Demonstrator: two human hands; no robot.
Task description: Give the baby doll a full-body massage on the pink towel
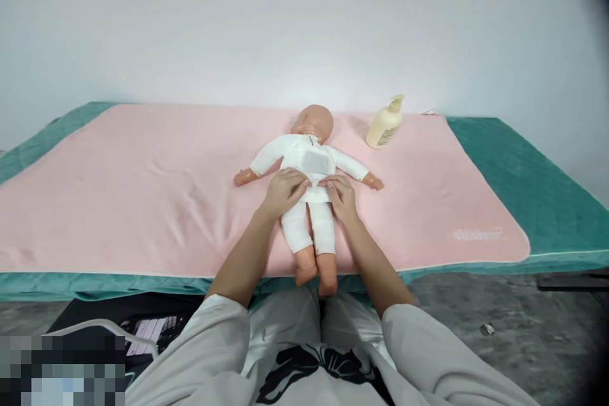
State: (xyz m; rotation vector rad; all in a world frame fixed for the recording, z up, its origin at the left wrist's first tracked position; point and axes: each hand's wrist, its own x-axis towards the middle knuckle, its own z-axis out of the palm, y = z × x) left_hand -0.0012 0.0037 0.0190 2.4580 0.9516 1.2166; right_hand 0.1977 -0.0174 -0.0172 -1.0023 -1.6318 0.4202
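A baby doll (311, 155) with a white cloth body lies on a pink mat (166, 203), its head away from me and turned aside, its feet over the near edge. A pale rectangular patch (318, 162) shows on its torso. My left hand (288, 190) rests on the left side of the doll's waist, fingers bent and pressed together. On the right side of the waist lies my right hand (340, 193), its fingers also curled together. The fingertips of both hands meet the white cloth, close to each other; whether they pinch it is too small to tell.
A cream pump bottle (384, 125) stands on the mat, right of the doll's head. Green cloth (537, 184) covers the bed under the mat. A pale wall rises behind. Below the bed at left are a dark object with a light panel (152, 332) and a curved pale tube (102, 323).
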